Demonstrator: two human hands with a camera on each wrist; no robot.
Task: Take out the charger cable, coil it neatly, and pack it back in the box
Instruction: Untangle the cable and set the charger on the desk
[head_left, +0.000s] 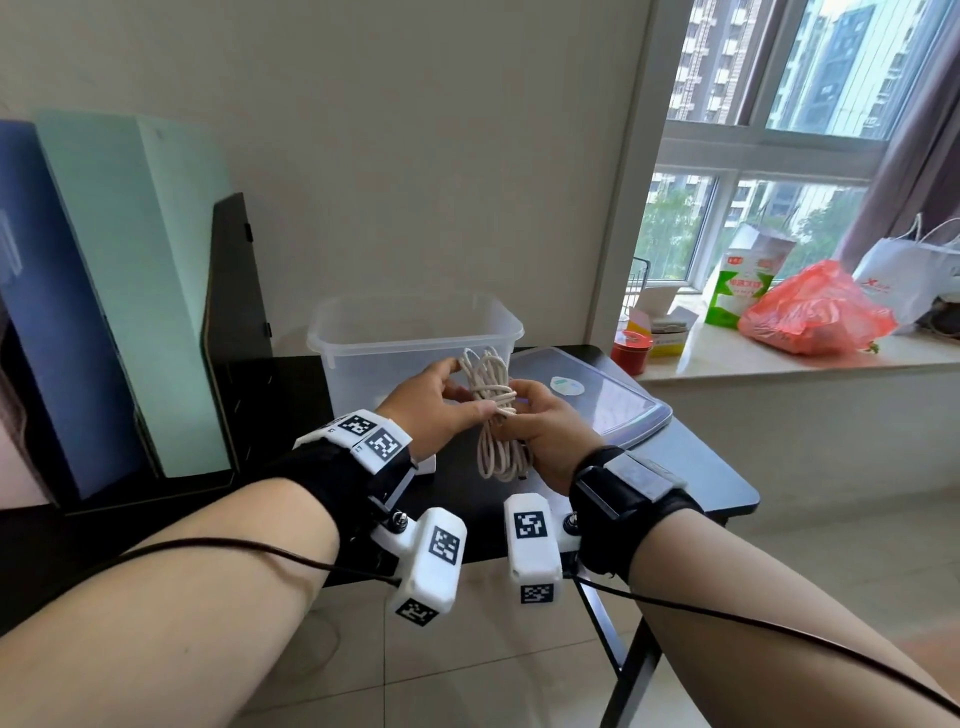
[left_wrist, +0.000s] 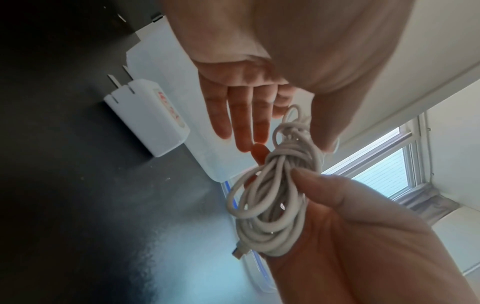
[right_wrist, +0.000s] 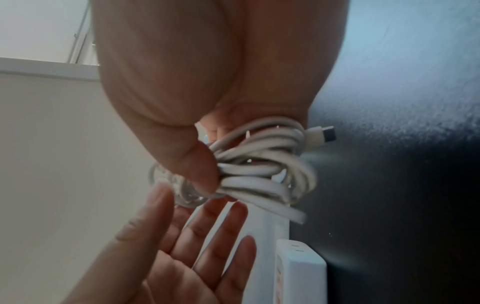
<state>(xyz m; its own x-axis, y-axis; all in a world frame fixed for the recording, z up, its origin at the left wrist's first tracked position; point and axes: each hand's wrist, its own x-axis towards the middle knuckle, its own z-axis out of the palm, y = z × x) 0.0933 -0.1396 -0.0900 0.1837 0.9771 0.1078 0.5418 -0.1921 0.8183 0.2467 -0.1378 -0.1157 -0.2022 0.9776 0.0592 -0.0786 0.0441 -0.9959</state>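
Cable (head_left: 493, 410): coiled, wrapped at the waist, in front of the box (head_left: 415, 332). Our right hand (head_left: 545, 431) pinches it; our left hand (head_left: 436, 410) lies beside, fingers straight. Risk: wrap slackens, coil springs loose before packing.

A plain off-white wall (head_left: 415, 156) is seen behind a black rectangular table (head_left: 691, 462). At right, daylight is admitted through a white-framed window (head_left: 769, 140); high-rise blocks and trees are visible outside. A grey-mauve curtain (head_left: 914, 156) hangs at its edge. A pale stone windowsill (head_left: 779, 358) and glossy beige floor tiles (head_left: 831, 571) are noted.
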